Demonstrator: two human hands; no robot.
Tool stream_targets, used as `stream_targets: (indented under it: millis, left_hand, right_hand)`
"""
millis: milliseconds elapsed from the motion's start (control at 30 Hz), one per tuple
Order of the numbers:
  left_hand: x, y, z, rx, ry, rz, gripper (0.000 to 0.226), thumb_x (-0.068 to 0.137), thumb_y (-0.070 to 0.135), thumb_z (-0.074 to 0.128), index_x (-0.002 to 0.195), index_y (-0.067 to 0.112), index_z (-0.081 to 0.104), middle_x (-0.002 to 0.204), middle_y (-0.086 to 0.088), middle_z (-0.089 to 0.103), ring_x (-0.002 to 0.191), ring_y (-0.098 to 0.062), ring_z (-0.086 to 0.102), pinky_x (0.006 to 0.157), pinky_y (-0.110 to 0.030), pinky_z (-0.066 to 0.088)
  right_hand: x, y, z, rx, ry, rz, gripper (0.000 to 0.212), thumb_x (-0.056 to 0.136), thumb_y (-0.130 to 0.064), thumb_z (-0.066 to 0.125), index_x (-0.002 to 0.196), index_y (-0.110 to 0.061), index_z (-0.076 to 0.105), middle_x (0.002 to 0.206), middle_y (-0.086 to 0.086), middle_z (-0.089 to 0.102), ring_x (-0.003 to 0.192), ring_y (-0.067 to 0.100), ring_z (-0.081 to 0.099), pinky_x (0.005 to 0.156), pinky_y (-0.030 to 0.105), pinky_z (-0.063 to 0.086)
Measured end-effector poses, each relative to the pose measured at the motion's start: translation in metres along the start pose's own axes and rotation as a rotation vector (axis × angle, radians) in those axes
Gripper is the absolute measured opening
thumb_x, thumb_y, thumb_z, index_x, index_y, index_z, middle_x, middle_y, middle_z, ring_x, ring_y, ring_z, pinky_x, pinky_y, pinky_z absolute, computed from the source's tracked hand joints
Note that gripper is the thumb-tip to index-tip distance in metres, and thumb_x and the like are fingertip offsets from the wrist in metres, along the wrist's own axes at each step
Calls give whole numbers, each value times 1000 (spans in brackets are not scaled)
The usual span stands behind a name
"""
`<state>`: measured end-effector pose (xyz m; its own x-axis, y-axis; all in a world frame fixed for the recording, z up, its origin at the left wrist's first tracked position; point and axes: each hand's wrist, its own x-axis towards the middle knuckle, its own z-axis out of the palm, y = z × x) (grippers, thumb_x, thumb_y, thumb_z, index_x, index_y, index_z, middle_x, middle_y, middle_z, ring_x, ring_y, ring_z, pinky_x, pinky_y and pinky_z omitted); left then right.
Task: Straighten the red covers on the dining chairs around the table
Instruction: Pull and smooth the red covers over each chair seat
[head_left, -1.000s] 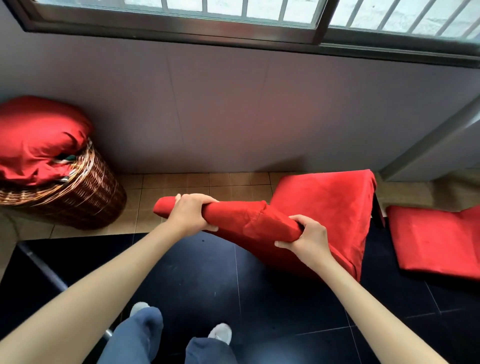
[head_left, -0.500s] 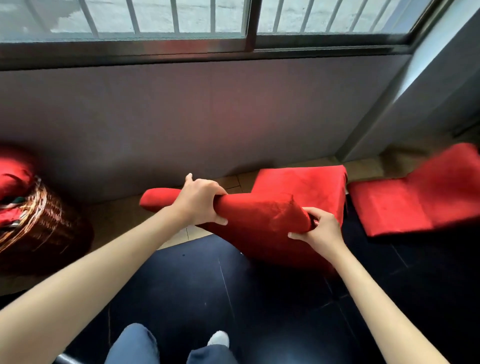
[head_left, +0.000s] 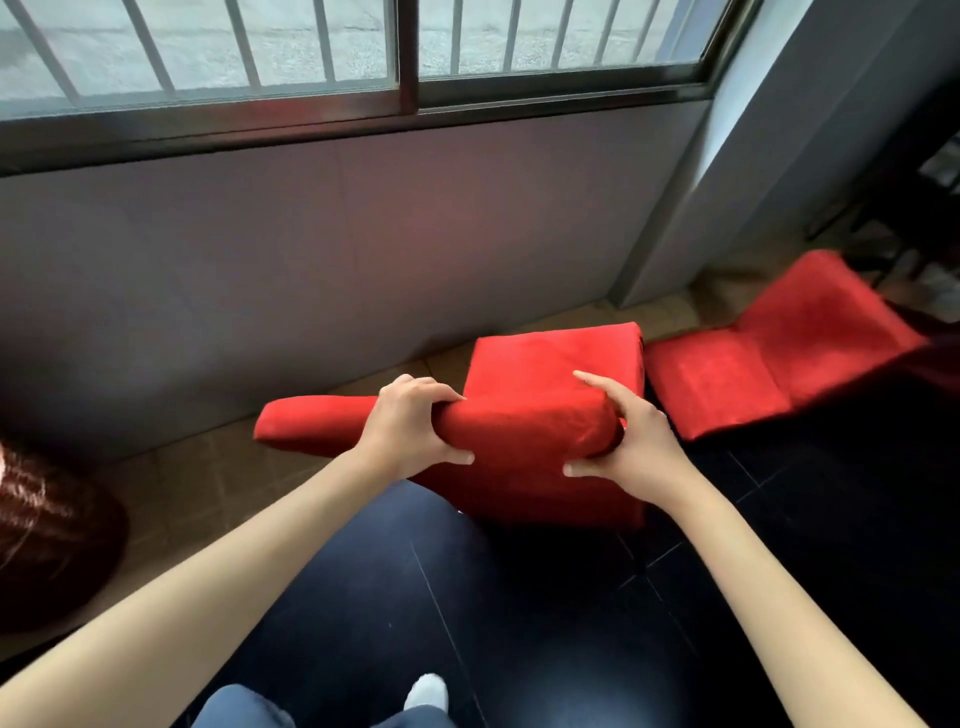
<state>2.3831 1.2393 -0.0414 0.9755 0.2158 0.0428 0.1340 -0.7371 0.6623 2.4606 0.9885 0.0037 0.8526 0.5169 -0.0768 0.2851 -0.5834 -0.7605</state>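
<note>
Red cover (head_left: 550, 415) on the chair back beside the window wall (head_left: 311, 260); its padded top edge runs left–right, the free end pointing left beyond both hands. Left hand (head_left: 410, 431) grips the edge mid-length; right hand (head_left: 623, 441) clasps its right corner, thumb beneath. A second covered chair (head_left: 769, 358) stands right.

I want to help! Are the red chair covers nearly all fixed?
Not yet. None clearly looks finished. Left hand and right hand both grip the top edge of one red cover. The next chair's cover, to the right, is untouched.
</note>
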Motion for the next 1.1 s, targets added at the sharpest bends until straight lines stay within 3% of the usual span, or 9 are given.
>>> stream_targets:
  millis: [100, 233, 367, 500, 600, 767, 967, 1100]
  left_hand:
    - [-1, 15, 14, -14, 10, 57, 68, 51, 38, 91, 114, 24, 70, 101, 8, 66, 93, -18, 48, 92, -38, 40]
    - [-5, 15, 26, 36, -60, 139, 89, 53, 38, 90, 134, 29, 54, 127, 7, 60, 119, -21, 48, 110, -51, 24]
    - [-8, -9, 23, 180, -62, -22, 104, 51, 43, 89, 143, 35, 40, 146, 10, 42, 135, -18, 36, 110, -63, 10]
    - [-4, -20, 22, 260, -39, -21, 78, 56, 47, 86, 127, 37, 56, 127, 13, 59, 125, -18, 48, 110, -65, 11]
    - [4, -16, 23, 272, -26, 30, 64, 57, 48, 85, 116, 37, 63, 113, 16, 66, 114, -15, 56, 111, -62, 13]
    - [27, -4, 15, 284, -54, 108, 61, 56, 46, 87, 113, 33, 67, 107, 10, 69, 108, -20, 59, 112, -54, 18]
    - [54, 17, 7, 408, -145, 233, 61, 58, 48, 85, 113, 29, 66, 108, 7, 70, 107, -21, 60, 107, -40, 26]
    - [56, 29, 10, 442, -169, 330, 62, 55, 51, 86, 109, 26, 68, 102, 5, 71, 97, -23, 62, 92, -34, 36]
  right_hand:
    - [-11, 3, -10, 9, 34, -38, 113, 46, -15, 96, 139, -44, 39, 120, -22, 57, 111, -10, 50, 97, 3, 30]
    - [-25, 13, -20, 1, 145, -40, 116, 47, -17, 96, 142, -43, 36, 121, -16, 59, 114, -1, 51, 96, 10, 32]
    - [-32, 20, -26, -43, 200, -44, 117, 47, -20, 96, 137, -56, 31, 119, -16, 57, 111, -3, 48, 89, -3, 26]
    - [-34, 21, -29, -125, 197, -74, 114, 49, -21, 95, 139, -50, 33, 121, -15, 49, 109, -13, 38, 86, -8, 22]
    - [-34, 24, -33, -169, 214, -82, 106, 49, -21, 95, 140, -39, 45, 121, -14, 50, 112, -4, 43, 90, -6, 22]
    - [-36, 28, -37, -158, 285, -36, 95, 46, -21, 96, 132, -32, 57, 113, -12, 55, 107, -1, 49, 90, -6, 25]
    - [-58, 42, -26, -70, 423, 29, 97, 43, -23, 96, 132, -31, 55, 102, -29, 51, 95, -20, 48, 86, -8, 25]
    - [-77, 54, -19, -21, 490, 94, 95, 44, -25, 96, 130, -32, 58, 106, -20, 57, 101, -7, 51, 88, -6, 28]
